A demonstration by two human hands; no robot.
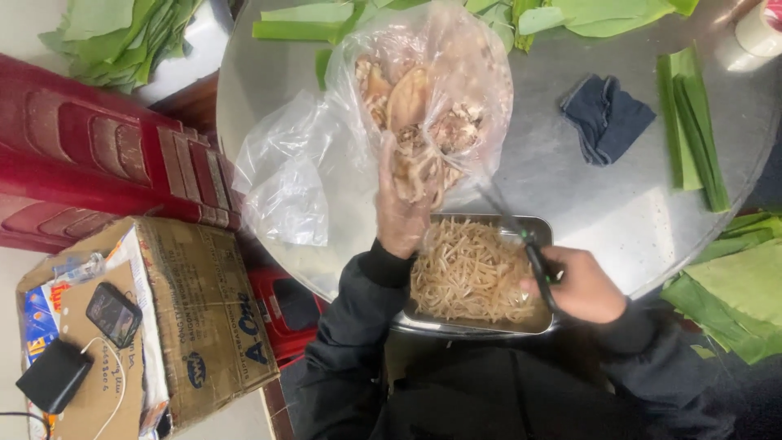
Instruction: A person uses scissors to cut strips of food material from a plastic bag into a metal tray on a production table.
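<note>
- Left hand [401, 213]: we see its grip clamped on pale meat strips [423, 175] hanging from a clear plastic bag [432, 90], above the far-left end of the tray.
- Right hand [580, 285]: grip closed around black scissors [521, 236], blades pointing far-left toward the strips.
- Metal tray [538, 228] of cut slivers [468, 273]: near edge of the round desk [603, 220].
- Blue cloth [605, 116]: far right, beside green leaves [692, 122].

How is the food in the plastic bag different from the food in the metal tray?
The food in the plastic bag is in large, pale, uneven pieces; the food in the metal tray is thin strips. The bag's pieces are heaped; the tray's strips lie spread out. Both are beige.
</note>
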